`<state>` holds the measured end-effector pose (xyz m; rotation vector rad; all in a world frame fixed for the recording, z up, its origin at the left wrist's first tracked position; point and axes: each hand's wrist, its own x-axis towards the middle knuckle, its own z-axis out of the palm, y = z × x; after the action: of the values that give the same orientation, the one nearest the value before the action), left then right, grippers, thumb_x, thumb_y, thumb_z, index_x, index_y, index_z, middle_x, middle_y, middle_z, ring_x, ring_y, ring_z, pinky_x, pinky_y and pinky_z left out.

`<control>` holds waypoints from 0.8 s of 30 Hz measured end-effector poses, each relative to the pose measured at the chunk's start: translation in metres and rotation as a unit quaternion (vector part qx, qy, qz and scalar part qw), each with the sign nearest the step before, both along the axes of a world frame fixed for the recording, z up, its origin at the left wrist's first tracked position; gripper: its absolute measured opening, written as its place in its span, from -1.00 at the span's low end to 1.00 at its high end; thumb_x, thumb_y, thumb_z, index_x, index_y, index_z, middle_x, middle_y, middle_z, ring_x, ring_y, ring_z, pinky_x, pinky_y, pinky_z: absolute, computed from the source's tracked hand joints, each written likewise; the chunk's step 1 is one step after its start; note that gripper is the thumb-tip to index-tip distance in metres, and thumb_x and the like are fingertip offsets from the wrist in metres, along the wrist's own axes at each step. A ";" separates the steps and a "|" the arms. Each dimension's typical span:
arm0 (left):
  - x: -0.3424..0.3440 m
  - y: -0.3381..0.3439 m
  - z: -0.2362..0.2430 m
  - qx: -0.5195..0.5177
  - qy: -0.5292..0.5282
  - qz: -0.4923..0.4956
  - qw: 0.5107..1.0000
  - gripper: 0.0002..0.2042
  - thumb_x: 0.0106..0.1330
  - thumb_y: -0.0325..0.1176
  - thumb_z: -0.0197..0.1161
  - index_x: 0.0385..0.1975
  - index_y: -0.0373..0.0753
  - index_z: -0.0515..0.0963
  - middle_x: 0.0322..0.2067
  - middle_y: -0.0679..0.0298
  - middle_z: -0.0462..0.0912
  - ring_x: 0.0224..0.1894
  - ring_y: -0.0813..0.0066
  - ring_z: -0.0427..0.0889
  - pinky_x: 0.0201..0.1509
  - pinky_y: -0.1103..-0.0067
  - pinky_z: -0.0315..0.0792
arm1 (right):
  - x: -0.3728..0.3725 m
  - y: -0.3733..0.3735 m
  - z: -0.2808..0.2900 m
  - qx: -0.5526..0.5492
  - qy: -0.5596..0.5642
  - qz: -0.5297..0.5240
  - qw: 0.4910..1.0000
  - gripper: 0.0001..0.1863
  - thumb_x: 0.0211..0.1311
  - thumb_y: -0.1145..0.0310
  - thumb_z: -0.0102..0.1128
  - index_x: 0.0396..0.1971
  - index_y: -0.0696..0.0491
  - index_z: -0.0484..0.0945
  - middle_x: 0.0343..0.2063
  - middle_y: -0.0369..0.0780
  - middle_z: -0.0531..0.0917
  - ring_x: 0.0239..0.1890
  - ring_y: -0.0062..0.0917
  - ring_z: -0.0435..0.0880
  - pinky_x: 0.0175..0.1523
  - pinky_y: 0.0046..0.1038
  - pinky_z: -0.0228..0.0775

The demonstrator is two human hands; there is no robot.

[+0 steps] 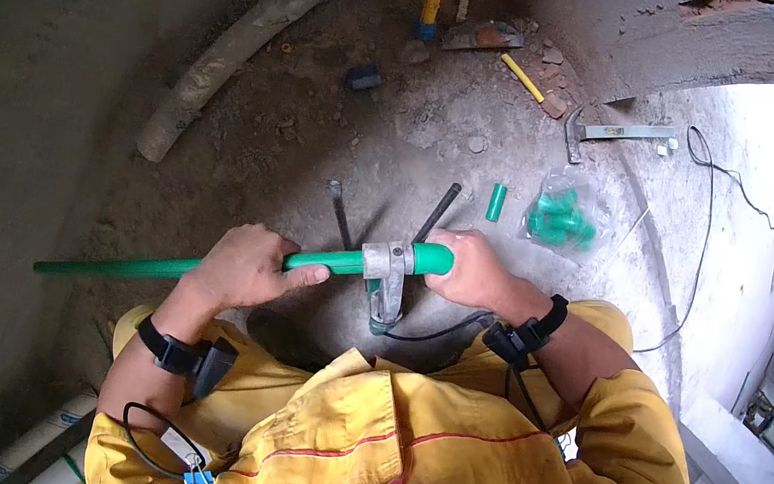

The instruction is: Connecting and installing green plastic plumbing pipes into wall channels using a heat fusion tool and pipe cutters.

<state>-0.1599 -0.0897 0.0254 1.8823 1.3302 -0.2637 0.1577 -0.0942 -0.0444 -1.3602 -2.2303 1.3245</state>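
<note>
My left hand [247, 265] is closed around a long green plastic pipe [130, 268], which reaches out to the left. The pipe's right end meets the grey metal head of a pipe fusion welder [387, 288]. On the head's other side is a green elbow fitting [432, 259], gripped by my right hand [475, 271]. Pipe, welder head and elbow lie nearly in one line. Two dark legs [436, 211] stick out beyond the welder, and a black cable [438, 335] runs from its lower end toward the right. How deep pipe and fitting sit on the head is hidden.
Ahead to the right lie a short green pipe piece [496, 203] and a clear bag of green fittings [561, 219]. Farther off are a hammer [617, 133], a yellow-handled tool [522, 78] and a trowel [485, 38]. A thick grey pipe [235, 51] curves along the left.
</note>
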 end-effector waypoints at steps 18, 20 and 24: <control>0.000 -0.005 -0.009 0.003 0.040 -0.012 0.999 -0.22 0.19 0.42 0.02 -0.74 -0.36 0.55 -0.73 -0.09 0.48 -0.54 -0.18 0.56 -0.44 0.17 0.47 | -0.003 0.005 0.009 -0.250 0.031 -0.032 0.967 -0.86 -0.13 0.49 0.21 -0.48 0.15 0.53 -0.65 -0.15 0.61 -0.62 -0.43 0.65 -0.49 -0.38 0.46; -0.001 -0.006 -0.011 0.014 0.036 -0.016 0.999 -0.21 0.19 0.41 0.01 -0.75 -0.36 0.55 -0.74 -0.09 0.48 -0.55 -0.18 0.56 -0.44 0.17 0.48 | -0.006 0.010 0.017 -0.306 0.031 -0.040 0.951 -0.83 -0.12 0.52 0.19 -0.42 0.17 0.54 -0.63 -0.21 0.60 -0.61 -0.52 0.63 -0.49 -0.44 0.46; 0.002 -0.005 -0.006 0.035 0.030 -0.018 0.999 -0.22 0.20 0.42 0.00 -0.76 -0.34 0.55 -0.74 -0.09 0.48 -0.56 -0.16 0.56 -0.45 0.18 0.48 | -0.005 0.010 0.015 -0.395 0.060 -0.073 0.914 -0.85 -0.11 0.53 0.19 -0.45 0.19 0.54 -0.66 -0.25 0.58 -0.68 -0.55 0.61 -0.57 -0.47 0.44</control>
<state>-0.1579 -0.0944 0.0191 1.9736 1.3619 -0.2974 0.1529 -0.0839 -0.0297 -1.5535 -1.4975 2.3034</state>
